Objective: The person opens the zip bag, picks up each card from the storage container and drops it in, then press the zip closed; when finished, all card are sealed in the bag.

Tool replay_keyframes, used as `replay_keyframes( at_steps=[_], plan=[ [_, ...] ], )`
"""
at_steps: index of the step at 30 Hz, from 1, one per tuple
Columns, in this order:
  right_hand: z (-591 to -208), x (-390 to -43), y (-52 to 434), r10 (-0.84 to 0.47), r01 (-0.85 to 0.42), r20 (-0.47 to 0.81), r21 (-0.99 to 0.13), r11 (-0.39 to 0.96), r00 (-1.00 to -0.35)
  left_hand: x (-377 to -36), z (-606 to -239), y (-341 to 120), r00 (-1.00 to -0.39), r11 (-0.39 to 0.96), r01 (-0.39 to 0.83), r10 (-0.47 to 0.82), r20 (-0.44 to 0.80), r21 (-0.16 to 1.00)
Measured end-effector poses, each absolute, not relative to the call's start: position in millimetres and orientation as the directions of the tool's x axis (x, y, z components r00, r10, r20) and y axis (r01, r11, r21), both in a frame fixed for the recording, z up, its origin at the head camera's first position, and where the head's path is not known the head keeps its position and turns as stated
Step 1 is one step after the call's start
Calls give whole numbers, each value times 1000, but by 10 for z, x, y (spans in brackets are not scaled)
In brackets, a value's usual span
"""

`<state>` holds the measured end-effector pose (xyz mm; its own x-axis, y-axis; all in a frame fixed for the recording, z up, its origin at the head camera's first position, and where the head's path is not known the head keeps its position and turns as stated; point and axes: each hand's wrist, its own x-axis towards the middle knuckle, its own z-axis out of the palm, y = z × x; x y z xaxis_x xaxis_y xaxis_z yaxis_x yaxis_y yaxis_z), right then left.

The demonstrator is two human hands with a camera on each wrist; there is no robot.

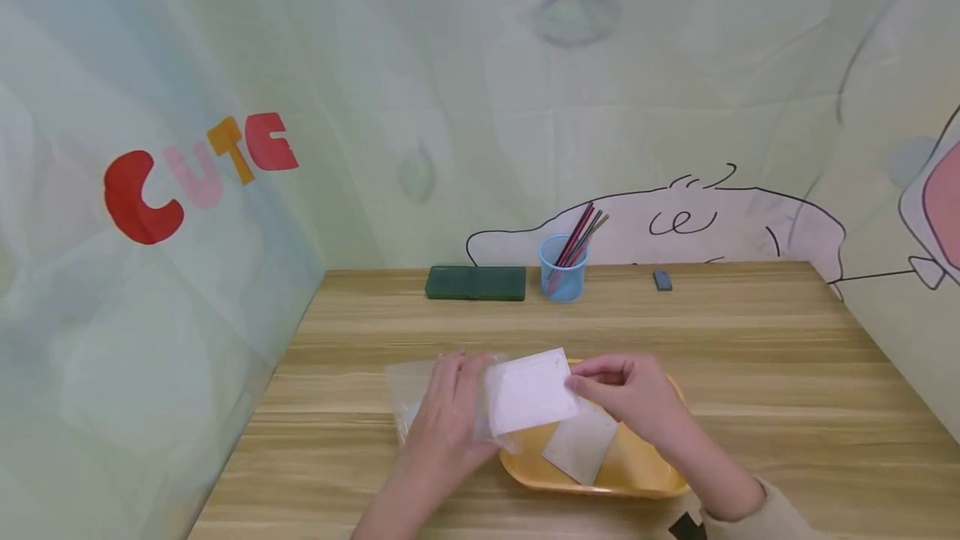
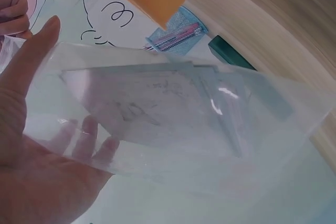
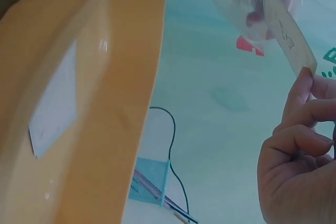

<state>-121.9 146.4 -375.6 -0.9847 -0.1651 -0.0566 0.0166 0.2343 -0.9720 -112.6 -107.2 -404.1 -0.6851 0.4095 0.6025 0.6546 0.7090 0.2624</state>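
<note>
While my left hand [image 1: 450, 419] holds the clear bag [image 2: 173, 124] w/ thumb on top & fingers under it, my right hand [image 1: 630, 394] pinches the corner of a white card [image 1: 531, 394] at the bag's mouth. Card sits partly in the bag, up off the table, over the near edge mid-table. Right under my hands is a yellow tray [image 1: 600, 477] close to the near edge, w/ 1 more card [image 1: 581, 444] lying flat in it. Wood table [image 1: 750, 373] is bare-looking past that. At the far edge: dark green box [image 1: 476, 282] on the left, blue cup [image 1: 562, 272] w/ pencils [image 1: 579, 236] next to it, small gray thing [image 1: 662, 280] more to the right.
</note>
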Motion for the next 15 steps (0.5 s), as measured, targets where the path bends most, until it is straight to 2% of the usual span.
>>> replay_keyframes(
  at_steps=[8, 15],
  plan=[
    [-3808, -1198, 1295, -219, 0, -54, -971, 237, -974, -1091, -4020, -1028, -737, 715, 626, 413, 536, 310],
    [-3930, -1182, 1146, -255, -35, -31, -968, 250, -966, -1084, -4032, -978, -734, 718, 632, 432, 525, 292]
  ],
)
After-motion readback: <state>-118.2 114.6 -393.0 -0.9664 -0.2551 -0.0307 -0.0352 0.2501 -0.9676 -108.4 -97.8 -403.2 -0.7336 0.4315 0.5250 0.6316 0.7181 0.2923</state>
